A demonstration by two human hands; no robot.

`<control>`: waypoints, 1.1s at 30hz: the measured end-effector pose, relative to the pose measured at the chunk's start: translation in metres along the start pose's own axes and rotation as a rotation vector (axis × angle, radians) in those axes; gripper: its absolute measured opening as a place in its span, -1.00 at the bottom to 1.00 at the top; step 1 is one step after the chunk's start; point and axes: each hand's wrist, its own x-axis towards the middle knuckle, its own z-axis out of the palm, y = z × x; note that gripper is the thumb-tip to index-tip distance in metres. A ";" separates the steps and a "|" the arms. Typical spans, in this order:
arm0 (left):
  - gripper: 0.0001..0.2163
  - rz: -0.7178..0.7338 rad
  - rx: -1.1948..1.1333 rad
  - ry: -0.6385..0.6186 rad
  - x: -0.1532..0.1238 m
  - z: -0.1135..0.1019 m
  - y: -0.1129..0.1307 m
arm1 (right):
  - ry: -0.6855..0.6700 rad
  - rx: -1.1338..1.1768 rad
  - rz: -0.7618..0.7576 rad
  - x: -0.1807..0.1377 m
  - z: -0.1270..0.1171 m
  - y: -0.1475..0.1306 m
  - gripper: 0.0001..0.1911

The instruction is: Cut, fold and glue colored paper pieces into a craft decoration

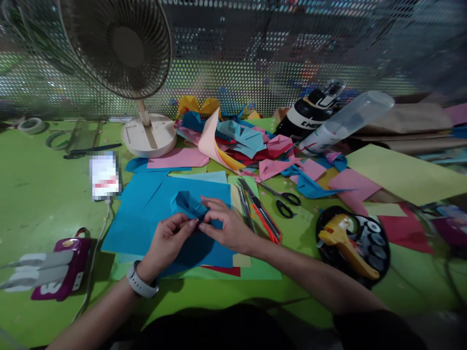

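Observation:
Both hands hold a small folded blue paper piece point(186, 203) above a stack of blue paper sheets point(134, 223). My left hand point(171, 238), with a white watch on its wrist, pinches the piece's near edge between thumb and fingers. On its right side, my right hand point(226, 223) grips the same piece, thumb and fingertips close to the left thumb. Part of the fold is hidden behind the fingers. Just right of the stack lie an orange utility knife point(268, 221), a slim metal tool point(246, 206) and black-handled scissors point(286, 201).
A beige fan point(149, 136) stands at the back left, near a charging phone point(105, 175) and a purple power block point(67, 267). Folded coloured papers point(237, 141) pile up behind. Bottles point(346, 124) lean at the back right; a black tray point(381, 253) holds a yellow glue gun point(346, 243).

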 end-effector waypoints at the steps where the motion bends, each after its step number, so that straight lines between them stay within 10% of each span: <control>1: -0.74 -0.002 0.007 0.006 0.000 0.000 -0.001 | 0.005 -0.002 -0.004 0.000 0.000 0.000 -0.83; 11: -0.74 0.067 -0.016 0.109 0.003 0.000 -0.005 | 0.010 0.009 0.018 0.002 0.000 -0.005 -0.84; 17: -0.78 0.054 -0.216 0.221 0.006 -0.007 0.002 | 0.250 0.341 0.205 0.003 -0.011 -0.017 -0.81; 22: -0.79 0.090 -0.262 0.212 0.001 0.000 -0.001 | -0.074 0.496 0.378 0.003 0.001 -0.016 -0.62; 33: -0.80 -0.016 -0.402 0.192 -0.004 0.006 -0.005 | -0.008 0.603 0.358 0.000 0.017 -0.011 -0.64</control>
